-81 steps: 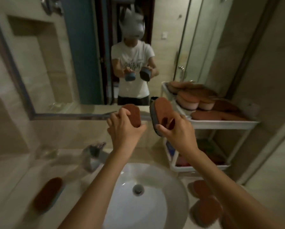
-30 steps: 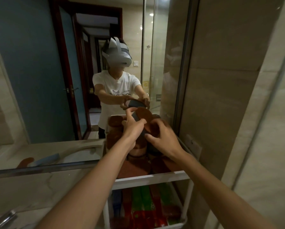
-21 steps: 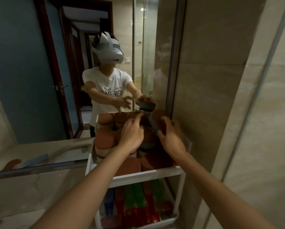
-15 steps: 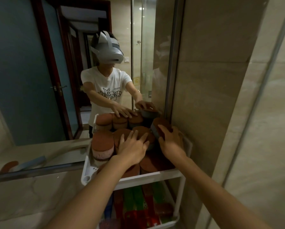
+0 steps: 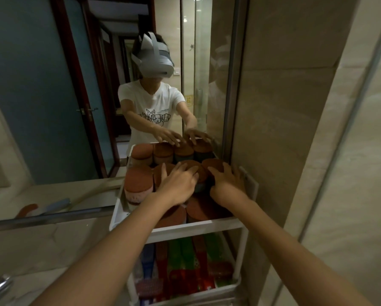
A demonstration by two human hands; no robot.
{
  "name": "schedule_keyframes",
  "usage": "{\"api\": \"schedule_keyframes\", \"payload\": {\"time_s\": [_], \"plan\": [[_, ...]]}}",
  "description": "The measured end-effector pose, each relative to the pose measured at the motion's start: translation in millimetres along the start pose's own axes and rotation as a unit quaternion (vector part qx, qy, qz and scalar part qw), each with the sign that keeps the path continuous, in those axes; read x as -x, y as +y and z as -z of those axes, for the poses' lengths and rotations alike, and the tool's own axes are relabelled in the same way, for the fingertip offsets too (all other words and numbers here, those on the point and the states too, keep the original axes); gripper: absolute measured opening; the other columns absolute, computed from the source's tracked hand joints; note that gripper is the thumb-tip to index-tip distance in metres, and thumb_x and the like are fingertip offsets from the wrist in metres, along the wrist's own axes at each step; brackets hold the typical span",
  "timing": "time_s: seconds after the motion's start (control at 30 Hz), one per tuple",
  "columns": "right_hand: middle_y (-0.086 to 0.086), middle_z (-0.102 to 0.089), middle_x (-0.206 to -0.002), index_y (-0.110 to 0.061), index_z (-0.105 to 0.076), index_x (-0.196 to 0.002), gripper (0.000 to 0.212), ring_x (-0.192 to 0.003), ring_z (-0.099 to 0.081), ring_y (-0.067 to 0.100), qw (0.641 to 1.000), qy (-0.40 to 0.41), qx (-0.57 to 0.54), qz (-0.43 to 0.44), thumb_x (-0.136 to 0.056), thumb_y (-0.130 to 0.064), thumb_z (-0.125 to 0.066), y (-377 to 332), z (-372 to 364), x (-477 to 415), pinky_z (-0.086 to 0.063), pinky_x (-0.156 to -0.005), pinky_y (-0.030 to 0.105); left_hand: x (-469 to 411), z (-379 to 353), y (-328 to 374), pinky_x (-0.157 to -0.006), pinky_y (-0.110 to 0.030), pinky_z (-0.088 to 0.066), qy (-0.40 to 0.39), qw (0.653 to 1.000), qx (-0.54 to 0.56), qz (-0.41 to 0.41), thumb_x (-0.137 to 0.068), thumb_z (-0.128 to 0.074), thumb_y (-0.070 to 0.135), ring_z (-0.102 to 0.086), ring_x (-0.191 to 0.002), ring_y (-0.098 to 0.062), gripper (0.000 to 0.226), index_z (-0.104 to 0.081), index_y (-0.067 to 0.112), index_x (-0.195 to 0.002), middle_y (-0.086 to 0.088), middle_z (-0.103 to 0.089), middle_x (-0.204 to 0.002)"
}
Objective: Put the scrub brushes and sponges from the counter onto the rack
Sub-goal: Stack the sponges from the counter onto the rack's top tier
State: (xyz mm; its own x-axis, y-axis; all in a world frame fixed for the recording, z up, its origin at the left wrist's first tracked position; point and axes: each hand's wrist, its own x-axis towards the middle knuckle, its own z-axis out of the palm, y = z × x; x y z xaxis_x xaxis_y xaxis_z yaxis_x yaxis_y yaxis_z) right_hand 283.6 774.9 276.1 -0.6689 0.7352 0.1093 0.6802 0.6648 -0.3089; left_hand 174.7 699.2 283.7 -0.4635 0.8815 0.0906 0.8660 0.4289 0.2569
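Both hands lie flat, fingers spread, on the scrub brushes [image 5: 198,173] at the rack's [image 5: 198,227] top tier. The left hand [image 5: 178,184] sits at 9 o'clock of the right hand [image 5: 227,184].

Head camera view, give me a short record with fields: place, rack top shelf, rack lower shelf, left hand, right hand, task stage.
place: bathroom corner, white rack against the mirror
rack top shelf: crowded with brown-topped scrub brushes and sponges
rack lower shelf: red and green packaged items
left hand: left hand flat on the pile, fingers spread
right hand: right hand flat on the pile beside it
task stage: both hands resting on pieces lying on the top shelf, neither gripping
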Motion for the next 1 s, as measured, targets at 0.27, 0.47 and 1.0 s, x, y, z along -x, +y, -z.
{"api": "schedule_keyframes", "payload": {"time_s": [0.27, 0.47, 1.0], "plan": [[0.018, -0.051, -0.13, -0.006, -0.056, -0.119, 0.036, -0.117, -0.05, 0.036, 0.962, 0.206, -0.106, 0.142, -0.083, -0.007, -0.054, -57.8, -5.0, 50.9, -0.04, -0.102, 0.045, 62.0, 31.4, -6.7, -0.12, -0.045, 0.001, 0.218, 0.965, 0.131, 0.065, -0.097, -0.036, 0.017, -0.033, -0.138, -0.02, 0.042, -0.036, 0.021, -0.139, -0.004, -0.047, -0.14], [0.016, -0.063, -0.102, -0.002, -0.063, -0.097, 0.018, -0.084, -0.062, 0.03, 0.924, 0.227, -0.181, 0.249, -0.08, -0.003, -0.055, -145.8, -51.9, 111.8, -0.043, -0.07, 0.027, 165.9, 26.6, -79.5, -0.12, -0.046, -0.008, 0.32, 0.911, 0.187, 0.181, -0.094, -0.041, 0.009, -0.043, -0.131, -0.021, 0.033, -0.054, 0.015, -0.124, -0.004, -0.055, -0.133], [0.02, -0.053, -0.124, 0.0, -0.054, -0.119, 0.03, -0.106, -0.057, 0.039, 0.943, -0.171, -0.158, 0.237, -0.091, -0.007, -0.046, -404.0, -295.5, 273.3, -0.046, -0.089, 0.04, 413.7, -68.1, -397.5, -0.103, -0.036, -0.037, 0.106, 0.846, 0.198, 0.484, -0.089, -0.047, 0.009, -0.047, -0.123, -0.034, 0.036, -0.052, 0.004, -0.125, -0.02, -0.051, -0.132]]}}
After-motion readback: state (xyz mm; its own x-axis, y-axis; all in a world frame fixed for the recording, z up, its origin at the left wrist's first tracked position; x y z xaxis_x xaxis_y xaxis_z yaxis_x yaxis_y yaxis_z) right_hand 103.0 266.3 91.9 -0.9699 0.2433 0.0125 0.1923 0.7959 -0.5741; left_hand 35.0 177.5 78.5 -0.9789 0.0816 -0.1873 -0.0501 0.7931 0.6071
